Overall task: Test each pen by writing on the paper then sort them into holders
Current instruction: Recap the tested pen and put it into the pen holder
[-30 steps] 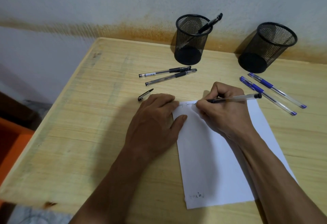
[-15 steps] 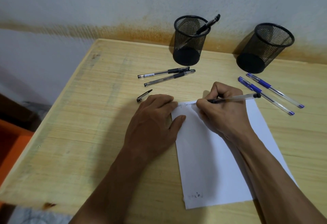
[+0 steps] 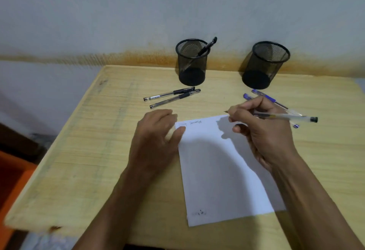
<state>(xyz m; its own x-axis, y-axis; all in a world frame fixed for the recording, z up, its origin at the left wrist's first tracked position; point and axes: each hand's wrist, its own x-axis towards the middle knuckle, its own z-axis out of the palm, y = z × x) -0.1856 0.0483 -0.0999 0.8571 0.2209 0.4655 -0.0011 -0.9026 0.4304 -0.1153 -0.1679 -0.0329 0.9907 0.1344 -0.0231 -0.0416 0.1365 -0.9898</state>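
Observation:
A white sheet of paper [image 3: 217, 170] lies on the wooden desk [image 3: 88, 151], with faint writing along its top edge. My right hand [image 3: 264, 131] holds a clear black-ink pen [image 3: 286, 117], lifted above the paper's top right corner. My left hand [image 3: 156, 137] rests at the paper's left edge, fingers spread, covering the pen cap. Two black pens [image 3: 171, 95] lie in front of the left mesh holder [image 3: 192, 62], which has one black pen [image 3: 207, 46] in it. Two blue pens [image 3: 264, 96] lie near the right mesh holder [image 3: 264, 64], partly behind my right hand.
The desk stands against a stained wall [image 3: 138, 12]. Its left edge drops to a floor with an orange object [image 3: 11, 174]. Small ink marks [image 3: 200, 212] sit near the paper's bottom edge.
My right hand has lifted the pen off the paper and moved right. The left hand has shifted over the loose cap. The camera has tilted back, showing more wall.

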